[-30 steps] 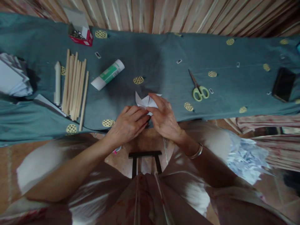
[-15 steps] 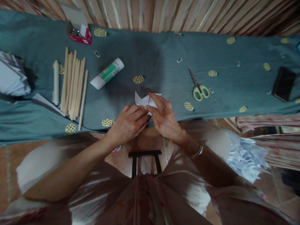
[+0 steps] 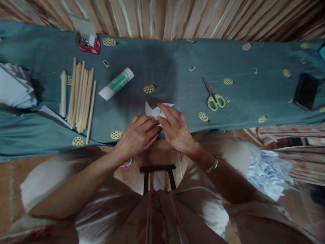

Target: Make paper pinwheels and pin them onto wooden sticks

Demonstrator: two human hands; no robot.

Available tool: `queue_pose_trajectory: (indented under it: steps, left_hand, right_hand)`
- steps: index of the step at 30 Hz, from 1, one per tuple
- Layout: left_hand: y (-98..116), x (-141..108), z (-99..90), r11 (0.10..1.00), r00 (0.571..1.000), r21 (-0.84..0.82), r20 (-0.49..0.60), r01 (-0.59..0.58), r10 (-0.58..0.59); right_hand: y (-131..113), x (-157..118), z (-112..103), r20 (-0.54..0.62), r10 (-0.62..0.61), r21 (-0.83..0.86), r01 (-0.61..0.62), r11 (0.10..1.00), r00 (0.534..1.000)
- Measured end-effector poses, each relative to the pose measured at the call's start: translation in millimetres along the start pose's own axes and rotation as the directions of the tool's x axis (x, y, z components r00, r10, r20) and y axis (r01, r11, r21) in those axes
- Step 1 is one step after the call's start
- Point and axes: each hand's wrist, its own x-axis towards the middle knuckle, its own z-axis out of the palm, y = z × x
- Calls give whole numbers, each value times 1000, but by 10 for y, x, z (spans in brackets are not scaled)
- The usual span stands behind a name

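Note:
A small white piece of paper (image 3: 151, 111) with pointed, cut corners lies at the table's near edge, partly covered by my fingers. My left hand (image 3: 139, 134) is closed on its near left side, fingers bent over the paper. From the right, my right hand (image 3: 175, 127) pinches the paper, with thumb and forefinger close together on it. A glue stick (image 3: 116, 83) with a green and white label lies beyond my left hand. Scissors with light green handles (image 3: 215, 101) rest to the right, blades slightly apart and pointing away from me.
Wooden sticks (image 3: 81, 98) lie side by side on the left, beside a white rod (image 3: 63, 93). A red box of small metal pieces (image 3: 88, 45) stands behind them. Stacked papers (image 3: 15, 88) are far left, a dark phone-like object (image 3: 306, 91) far right. White paper scraps (image 3: 269, 173) sit below right.
My right hand's fingers have shifted slightly left over the paper. My left hand stays nearly in place. The whole view has tilted a little, so table things appear slightly lower.

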Motion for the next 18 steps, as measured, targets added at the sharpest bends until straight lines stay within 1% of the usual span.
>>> queue_pose_trajectory:
  steps: [5, 8, 14, 18]
  left_hand:
    - [-2, -1, 2, 999, 1000, -47, -7, 8, -8]
    - [-2, 1, -2, 999, 1000, -54, -19, 4, -5]
    - [3, 11, -3, 1000, 999, -1, -40, -24, 24]
    - [2, 10, 7, 1000, 999, 0, -45, -17, 17]
  right_hand:
    - [35, -19, -47, -52, 31, 2, -31, 1000, 998]
    - [33, -16, -41, -42, 45, -5, -46, 999, 998]
    - [27, -20, 14, -13, 34, 13, -34, 999, 999]
    - [55, -18, 23, -12, 39, 36, -39, 999, 999]
